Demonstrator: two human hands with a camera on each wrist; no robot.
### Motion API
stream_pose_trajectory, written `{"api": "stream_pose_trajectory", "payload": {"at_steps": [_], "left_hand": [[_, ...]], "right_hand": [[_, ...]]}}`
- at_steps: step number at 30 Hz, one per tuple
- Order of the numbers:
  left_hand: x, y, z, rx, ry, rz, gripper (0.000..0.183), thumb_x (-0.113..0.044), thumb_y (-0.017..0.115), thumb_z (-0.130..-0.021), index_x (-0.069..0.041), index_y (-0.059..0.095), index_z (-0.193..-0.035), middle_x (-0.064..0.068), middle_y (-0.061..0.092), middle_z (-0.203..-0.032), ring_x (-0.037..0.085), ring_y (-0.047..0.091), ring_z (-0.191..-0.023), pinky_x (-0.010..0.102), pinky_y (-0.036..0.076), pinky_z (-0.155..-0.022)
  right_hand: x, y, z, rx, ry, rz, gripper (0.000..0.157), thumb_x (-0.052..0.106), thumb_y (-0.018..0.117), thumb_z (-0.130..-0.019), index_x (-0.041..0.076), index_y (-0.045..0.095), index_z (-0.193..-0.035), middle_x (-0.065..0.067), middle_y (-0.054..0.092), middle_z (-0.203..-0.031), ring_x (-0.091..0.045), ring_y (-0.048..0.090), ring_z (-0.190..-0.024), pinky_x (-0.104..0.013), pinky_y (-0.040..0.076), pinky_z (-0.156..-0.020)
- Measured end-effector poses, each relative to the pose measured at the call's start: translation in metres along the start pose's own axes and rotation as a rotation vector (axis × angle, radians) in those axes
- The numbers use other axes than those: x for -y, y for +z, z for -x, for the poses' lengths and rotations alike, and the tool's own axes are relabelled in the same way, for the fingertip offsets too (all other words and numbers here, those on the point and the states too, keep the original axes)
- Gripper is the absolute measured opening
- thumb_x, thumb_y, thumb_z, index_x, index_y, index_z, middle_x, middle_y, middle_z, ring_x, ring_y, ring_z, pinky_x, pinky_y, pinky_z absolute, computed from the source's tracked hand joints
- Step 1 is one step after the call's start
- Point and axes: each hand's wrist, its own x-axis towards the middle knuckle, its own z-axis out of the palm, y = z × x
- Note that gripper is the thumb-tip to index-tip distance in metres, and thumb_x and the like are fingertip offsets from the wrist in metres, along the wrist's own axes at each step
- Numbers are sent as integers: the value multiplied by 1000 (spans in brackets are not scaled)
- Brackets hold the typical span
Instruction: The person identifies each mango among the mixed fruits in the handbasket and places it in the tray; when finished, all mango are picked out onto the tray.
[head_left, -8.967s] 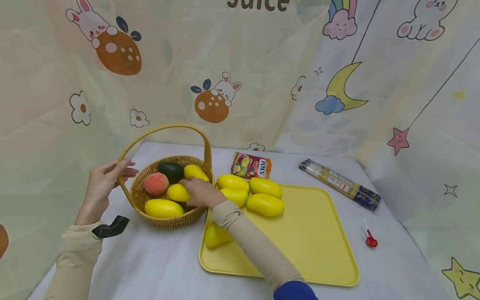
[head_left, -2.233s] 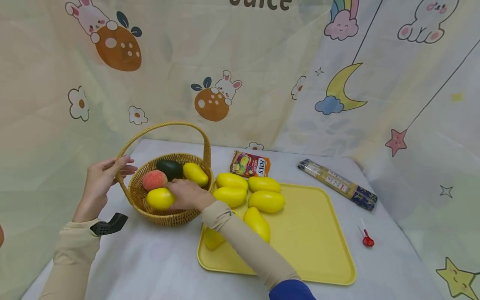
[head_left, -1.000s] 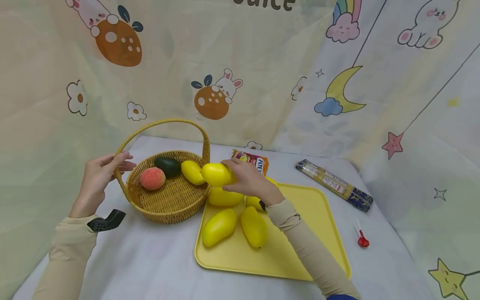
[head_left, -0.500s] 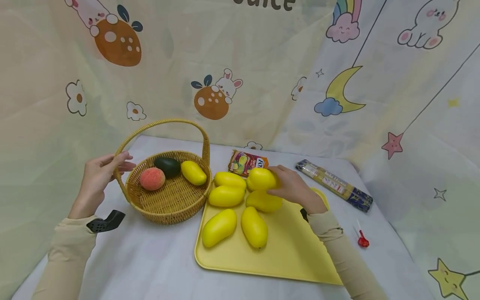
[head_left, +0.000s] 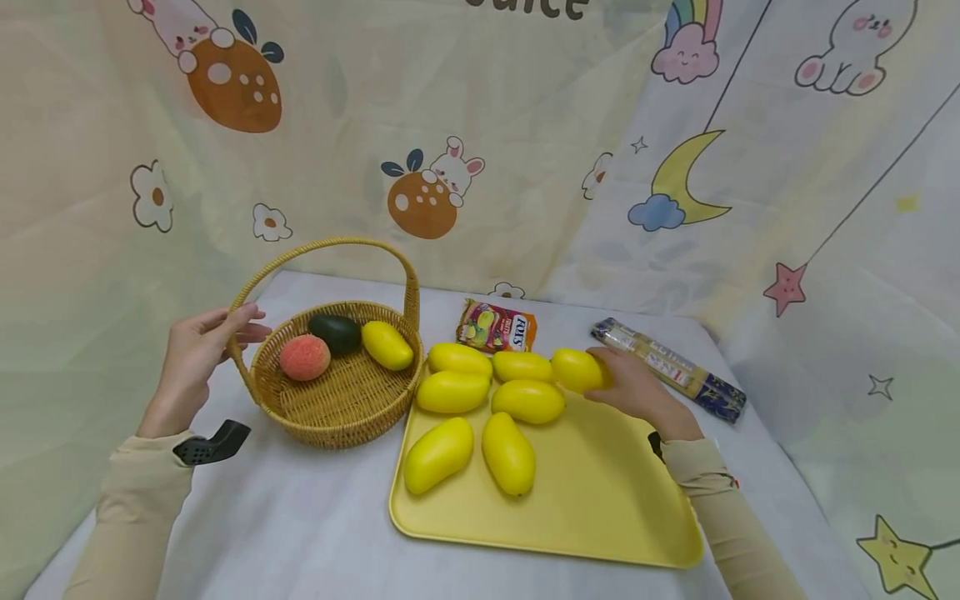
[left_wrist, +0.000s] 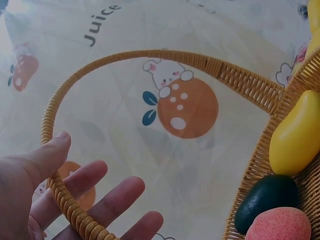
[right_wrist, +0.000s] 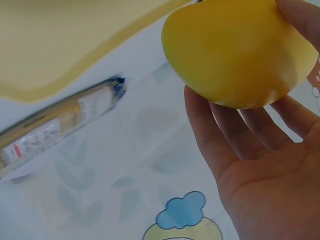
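Note:
My right hand point(head_left: 637, 387) grips a yellow mango point(head_left: 576, 369), thumb on one side and fingers on the other, at the back of the yellow tray point(head_left: 592, 500). Several other mangoes point(head_left: 508, 454) lie on the tray's left part, the back ones in two close rows. At the left, the handle of the wicker basket point(head_left: 337, 435) passes between the thumb and the loosely spread fingers of my left hand point(head_left: 197, 358). A pink peach point(head_left: 305, 357), a dark green avocado point(head_left: 335, 334) and one mango point(head_left: 387, 346) sit inside the basket, along its back and left.
Behind the tray lies a FOX'S candy bag point(head_left: 497, 326). A long clear-and-blue packet point(head_left: 671, 367) lies at the back right, beyond my right hand. A printed cloth backdrop point(head_left: 517, 167) rises behind the table. My right forearm covers the spot of the red lollipop seen earlier.
My right hand has taken a mango from the basket's front and carried it right, across the tray's back. Earlier, other mangoes went from basket to tray. My left hand stays at the handle.

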Motion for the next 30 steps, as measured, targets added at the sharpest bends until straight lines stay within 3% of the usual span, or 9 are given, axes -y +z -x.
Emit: {"api": "stream_pose_trajectory", "payload": {"at_steps": [9, 16, 20, 30], "left_hand": [[0, -1, 2, 6, -9, 0, 34, -47, 58, -93, -17, 65, -109, -22, 69, -78, -4, 64, -79, 19, 41, -75], [-1, 0, 2, -10, -22, -15, 35, -52, 58, -90, -23, 67, -107, -23, 69, -77, -5, 64, -81, 23, 40, -78], [-1, 0, 2, -2, -15, -10, 35, -50, 58, -91, -20, 66, -109, -23, 69, -78, -4, 64, -81, 22, 40, -77], [0, 0, 1, 10, -19, -11, 36, -47, 57, -93, -17, 63, -111, -24, 68, -77, -6, 63, -80, 24, 38, -79]], "right_hand": [[-24, 8, 3, 9, 9, 24, 61, 18, 76, -80, -5, 51, -130, -27, 53, -128, -46, 50, -115, -59, 39, -97], [-33, 17, 0, 1, 10, 38, 60, 15, 80, -76, -7, 54, -126, -27, 57, -123, -46, 52, -113, -58, 39, -97], [-37, 25, -3, 1, -4, 38, 59, 13, 80, -76, -7, 55, -125, -26, 59, -121, -46, 52, -113, -57, 39, -99], [-37, 33, -5, 86, 11, 10, 59, 12, 78, -78, -9, 52, -127, -26, 58, -123, -44, 53, -114, -56, 39, -100]]}}
